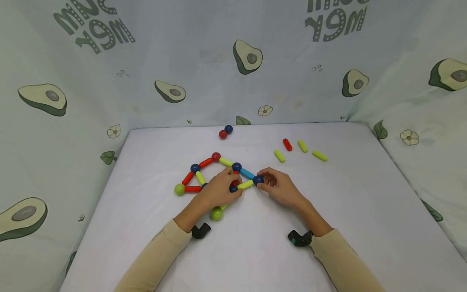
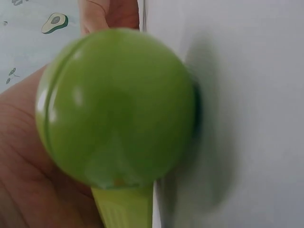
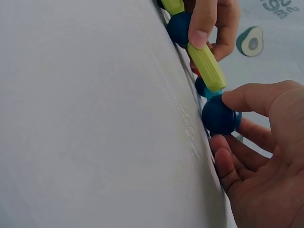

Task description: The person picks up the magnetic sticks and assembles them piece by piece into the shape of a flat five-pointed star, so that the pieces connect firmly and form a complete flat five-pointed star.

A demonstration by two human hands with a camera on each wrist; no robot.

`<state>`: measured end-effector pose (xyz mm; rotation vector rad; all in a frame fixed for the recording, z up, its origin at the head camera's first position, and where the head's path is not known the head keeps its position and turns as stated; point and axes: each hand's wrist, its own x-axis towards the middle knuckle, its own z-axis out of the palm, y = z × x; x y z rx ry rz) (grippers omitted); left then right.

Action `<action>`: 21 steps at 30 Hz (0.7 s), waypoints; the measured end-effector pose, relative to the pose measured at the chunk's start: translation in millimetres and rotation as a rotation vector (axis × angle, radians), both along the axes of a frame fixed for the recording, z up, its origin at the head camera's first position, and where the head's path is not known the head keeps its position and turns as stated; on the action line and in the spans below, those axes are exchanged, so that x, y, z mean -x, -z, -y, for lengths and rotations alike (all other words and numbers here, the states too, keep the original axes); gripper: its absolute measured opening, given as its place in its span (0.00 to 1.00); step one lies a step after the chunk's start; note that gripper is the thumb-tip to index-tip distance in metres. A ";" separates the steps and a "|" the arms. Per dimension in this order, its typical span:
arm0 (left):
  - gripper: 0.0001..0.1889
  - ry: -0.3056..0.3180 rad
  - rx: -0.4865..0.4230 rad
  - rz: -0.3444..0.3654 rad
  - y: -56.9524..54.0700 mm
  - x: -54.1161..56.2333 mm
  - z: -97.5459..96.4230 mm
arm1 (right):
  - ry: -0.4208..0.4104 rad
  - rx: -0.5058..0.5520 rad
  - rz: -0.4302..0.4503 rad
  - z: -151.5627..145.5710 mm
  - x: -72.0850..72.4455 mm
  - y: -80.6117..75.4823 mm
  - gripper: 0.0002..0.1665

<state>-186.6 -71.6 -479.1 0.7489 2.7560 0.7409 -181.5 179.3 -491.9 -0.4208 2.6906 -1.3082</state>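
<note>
Magnetic balls and rods form a flat frame on the table. My right hand point(image 1: 279, 186) pinches a dark blue ball point(image 3: 221, 116) at the frame's right corner, thumb on top and fingers curled beneath. A light blue rod point(image 1: 247, 173) joins that ball, and the free-looking end of a yellow-green rod point(image 3: 207, 67) points at it. With thumb and fingers, my left hand point(image 1: 220, 188) grips this rod where it meets another dark blue ball point(image 3: 179, 29). That hand hides the frame's middle. A large green ball point(image 2: 116, 109) fills the left wrist view, below the left palm.
Toward the back sit a loose red ball point(image 1: 223, 134) and a dark blue ball point(image 1: 228, 129). Loose rods lie at the back right: a red rod point(image 1: 287, 144) and several yellow-green ones. Another green ball point(image 1: 179, 189) marks the frame's left corner. A printed cloth hangs behind the table.
</note>
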 end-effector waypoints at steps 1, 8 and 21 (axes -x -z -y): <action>0.13 0.001 -0.002 -0.002 0.1 0.4 -0.1 | 0.000 -0.002 0.000 -0.2 0.1 0.1 0.19; 0.16 0.025 -0.006 -0.006 1.6 2.4 1.0 | -0.011 -0.001 -0.013 1.8 -1.7 -2.0 0.19; 0.25 -0.015 -0.023 0.075 -1.7 0.4 5.9 | 0.010 -0.029 0.008 5.8 -9.0 -4.3 0.19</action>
